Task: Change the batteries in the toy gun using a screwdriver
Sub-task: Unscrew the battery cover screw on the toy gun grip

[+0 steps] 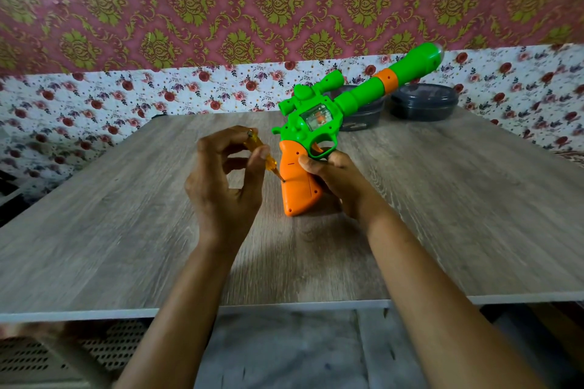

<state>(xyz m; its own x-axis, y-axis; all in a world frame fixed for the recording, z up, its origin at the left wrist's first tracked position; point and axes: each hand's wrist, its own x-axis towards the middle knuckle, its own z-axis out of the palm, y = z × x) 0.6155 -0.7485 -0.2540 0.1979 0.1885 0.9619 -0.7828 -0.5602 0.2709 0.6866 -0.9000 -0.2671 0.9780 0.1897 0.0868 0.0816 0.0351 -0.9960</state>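
Green and orange plastic, the toy gun (319,117) in the head view is standing with the butt of its grip (298,189) on the wood-grain tabletop (126,215). Its long axis is running from lower left to upper right, with the rounded barrel pointing up and away toward the wall. The right hand (338,180) is wrapping the smooth orange grip from behind. The left hand (221,186) is pinching a translucent amber screwdriver (264,158), whose thin tip is slanting down to the right and touching the grip. Two round dark containers (423,101) are sitting behind the gun.
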